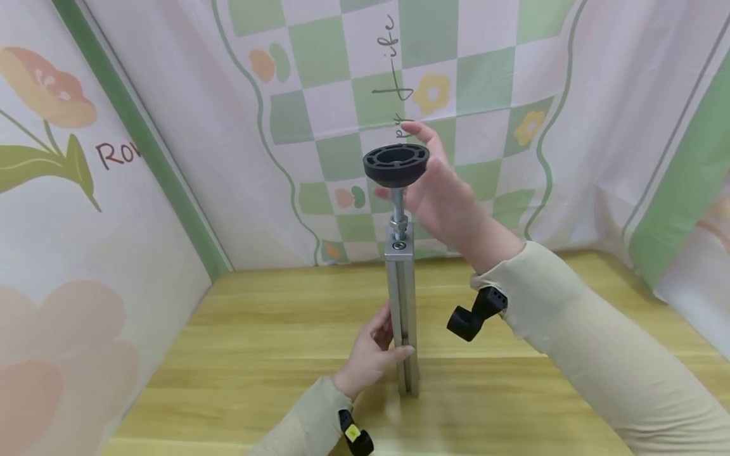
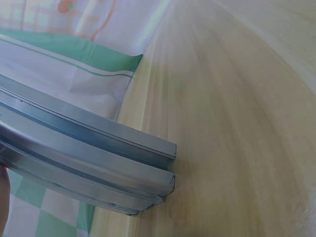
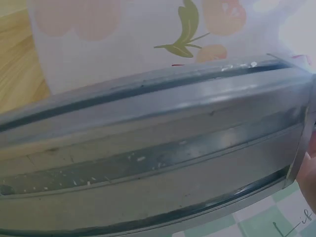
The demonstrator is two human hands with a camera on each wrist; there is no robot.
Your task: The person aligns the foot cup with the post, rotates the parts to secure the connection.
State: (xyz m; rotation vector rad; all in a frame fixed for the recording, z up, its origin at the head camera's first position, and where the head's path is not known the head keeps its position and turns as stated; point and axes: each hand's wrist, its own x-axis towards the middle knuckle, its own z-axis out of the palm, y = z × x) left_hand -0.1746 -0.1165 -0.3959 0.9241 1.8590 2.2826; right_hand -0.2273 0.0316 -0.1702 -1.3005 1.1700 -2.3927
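A silvery aluminium profile (image 1: 402,294) with grooved sides stands upright, its lower end at the wooden table. On its top, a levelling foot with a round black pad (image 1: 395,175) points upward on a threaded stem (image 1: 398,201), with a nut (image 1: 398,225) low on the stem. My left hand (image 1: 369,358) grips the profile low down, thumb across its near side. Beside and behind the pad is my right hand (image 1: 447,206), fingers spread and loosely bent around the stem's far side. The grooved lower end (image 2: 98,148) shows close up in the left wrist view, the upper length (image 3: 148,128) in the right.
The wood-grain table (image 1: 274,342) spreads around the profile. A printed curtain (image 1: 325,152) with green checks hangs at the table's back edge, and another (image 1: 63,266) on the left. Black camera mounts (image 1: 476,315) are strapped at both wrists.
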